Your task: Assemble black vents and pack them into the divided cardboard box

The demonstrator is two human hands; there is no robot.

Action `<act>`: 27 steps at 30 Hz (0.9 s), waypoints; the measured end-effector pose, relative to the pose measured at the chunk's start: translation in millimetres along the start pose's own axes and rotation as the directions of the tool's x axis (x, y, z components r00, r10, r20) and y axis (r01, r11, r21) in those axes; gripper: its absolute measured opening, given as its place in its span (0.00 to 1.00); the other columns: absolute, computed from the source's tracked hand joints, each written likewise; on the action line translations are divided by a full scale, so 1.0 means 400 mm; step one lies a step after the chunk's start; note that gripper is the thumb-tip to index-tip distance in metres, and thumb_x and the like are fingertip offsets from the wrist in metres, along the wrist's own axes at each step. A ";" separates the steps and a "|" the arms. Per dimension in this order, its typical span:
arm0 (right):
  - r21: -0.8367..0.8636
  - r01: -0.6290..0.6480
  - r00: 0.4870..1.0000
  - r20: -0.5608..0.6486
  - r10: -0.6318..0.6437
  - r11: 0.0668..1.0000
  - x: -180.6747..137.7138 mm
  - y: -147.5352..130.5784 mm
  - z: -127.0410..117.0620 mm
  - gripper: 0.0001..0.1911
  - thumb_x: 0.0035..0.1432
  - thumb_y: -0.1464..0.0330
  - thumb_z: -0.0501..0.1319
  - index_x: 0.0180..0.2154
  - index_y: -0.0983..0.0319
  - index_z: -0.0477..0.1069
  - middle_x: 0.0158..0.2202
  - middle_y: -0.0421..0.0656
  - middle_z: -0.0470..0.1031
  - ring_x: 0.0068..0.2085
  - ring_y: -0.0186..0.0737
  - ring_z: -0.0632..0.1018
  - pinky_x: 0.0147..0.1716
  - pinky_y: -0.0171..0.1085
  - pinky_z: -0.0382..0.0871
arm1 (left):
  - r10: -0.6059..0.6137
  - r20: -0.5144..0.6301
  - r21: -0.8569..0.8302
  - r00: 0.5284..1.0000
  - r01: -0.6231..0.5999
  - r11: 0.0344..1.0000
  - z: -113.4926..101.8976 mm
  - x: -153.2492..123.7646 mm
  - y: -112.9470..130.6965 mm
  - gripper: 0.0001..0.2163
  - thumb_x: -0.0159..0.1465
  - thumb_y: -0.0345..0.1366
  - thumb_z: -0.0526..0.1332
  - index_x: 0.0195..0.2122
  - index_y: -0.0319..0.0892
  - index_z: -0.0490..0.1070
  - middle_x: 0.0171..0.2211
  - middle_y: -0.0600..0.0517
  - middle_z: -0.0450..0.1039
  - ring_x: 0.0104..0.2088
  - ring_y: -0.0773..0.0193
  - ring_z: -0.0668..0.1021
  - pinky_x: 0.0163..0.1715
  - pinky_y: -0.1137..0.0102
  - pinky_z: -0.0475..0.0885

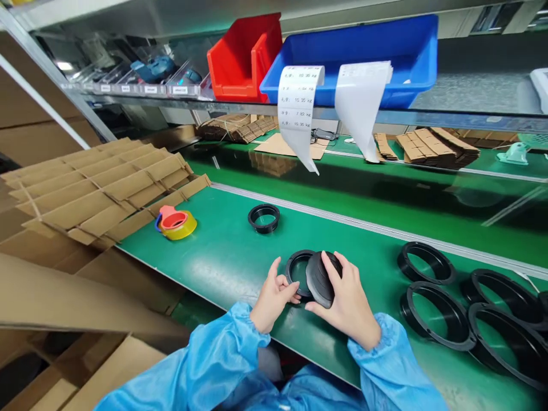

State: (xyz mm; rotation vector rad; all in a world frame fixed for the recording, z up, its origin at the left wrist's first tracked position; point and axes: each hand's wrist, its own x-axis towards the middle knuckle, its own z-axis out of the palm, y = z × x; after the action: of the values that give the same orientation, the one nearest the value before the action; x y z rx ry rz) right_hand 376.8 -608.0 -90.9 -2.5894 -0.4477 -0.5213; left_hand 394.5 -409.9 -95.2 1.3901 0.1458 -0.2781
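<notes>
My left hand (274, 297) grips the edge of a black plastic ring (294, 273) lying on the green belt bench (214, 257). My right hand (347, 305) holds a black ribbed rubber bellows (322, 279), pressed against the ring and covering its right half. A smaller black ring (264, 218) lies farther up the belt. Next to it sits a roll of yellow tape (176, 224) with a red piece inside. Several large black rings (436, 315) lie in a group to the right of my right hand.
Stacked flattened cardboard (98, 191) overhangs the belt's left end. A shelf above holds a red bin (244, 60) and a blue bin (346, 63), with paper printouts (297, 108) hanging down. A second green belt (342, 182) behind carries cardboard pieces (436, 148).
</notes>
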 end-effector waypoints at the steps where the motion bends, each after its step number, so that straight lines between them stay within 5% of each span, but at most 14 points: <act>1: -0.051 0.023 1.000 0.016 -0.022 0.998 0.010 -0.011 -0.003 0.58 0.50 0.46 0.73 0.71 0.62 0.50 0.65 0.60 0.49 0.61 0.68 0.60 0.57 0.61 0.65 | -0.030 0.012 -0.046 0.999 0.030 0.998 0.002 -0.014 -0.001 0.48 0.53 0.43 0.71 0.68 0.39 0.43 0.25 0.63 0.65 0.27 0.63 0.78 0.32 0.66 0.78; 7: -0.238 0.117 0.984 0.161 -0.079 0.964 0.074 -0.056 -0.003 0.55 0.47 0.43 0.73 0.67 0.67 0.61 0.62 0.64 0.56 0.56 0.68 0.64 0.53 0.58 0.67 | -0.107 0.036 -0.152 0.994 0.111 0.982 0.001 -0.046 0.002 0.31 0.60 0.37 0.63 0.63 0.37 0.56 0.31 0.57 0.67 0.31 0.66 0.76 0.35 0.65 0.79; 15: -0.309 0.171 0.960 0.265 -0.088 0.935 0.066 -0.031 0.050 0.60 0.49 0.37 0.68 0.69 0.69 0.57 0.63 0.67 0.57 0.59 0.69 0.64 0.58 0.61 0.61 | -0.175 0.090 -0.157 0.980 0.187 0.970 -0.023 -0.064 0.009 0.24 0.61 0.32 0.60 0.59 0.37 0.61 0.35 0.51 0.72 0.34 0.63 0.79 0.41 0.62 0.78; 22: -0.251 0.235 0.968 0.152 -0.202 0.939 0.109 -0.076 -0.004 0.38 0.73 0.52 0.47 0.72 0.71 0.46 0.72 0.55 0.40 0.72 0.56 0.45 0.68 0.57 0.44 | -0.103 0.006 -0.086 0.995 0.103 0.991 -0.093 -0.062 0.023 0.23 0.57 0.37 0.65 0.54 0.41 0.66 0.38 0.50 0.73 0.36 0.62 0.79 0.42 0.64 0.75; 24: -0.246 0.172 0.983 0.109 -0.149 0.954 0.129 -0.091 0.009 0.36 0.73 0.55 0.47 0.72 0.71 0.44 0.72 0.55 0.41 0.72 0.55 0.45 0.68 0.57 0.43 | -0.079 -0.005 -0.059 0.997 0.079 0.995 -0.110 -0.058 0.023 0.22 0.57 0.38 0.64 0.53 0.41 0.67 0.37 0.51 0.73 0.36 0.63 0.78 0.40 0.67 0.74; 27: -0.257 0.145 0.973 0.215 -0.090 0.955 0.136 -0.080 0.058 0.34 0.72 0.57 0.49 0.69 0.72 0.53 0.70 0.59 0.49 0.70 0.57 0.53 0.66 0.60 0.48 | -0.042 0.000 -0.017 0.999 0.042 0.999 -0.122 -0.054 0.021 0.20 0.58 0.37 0.63 0.52 0.42 0.67 0.37 0.51 0.73 0.35 0.65 0.78 0.39 0.69 0.72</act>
State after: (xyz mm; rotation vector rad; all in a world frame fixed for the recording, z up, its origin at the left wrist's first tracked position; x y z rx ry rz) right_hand 418.2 -557.7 -74.7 -2.9082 -0.6431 -0.3839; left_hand 379.1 -358.3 -90.3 1.3712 0.1773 -0.3115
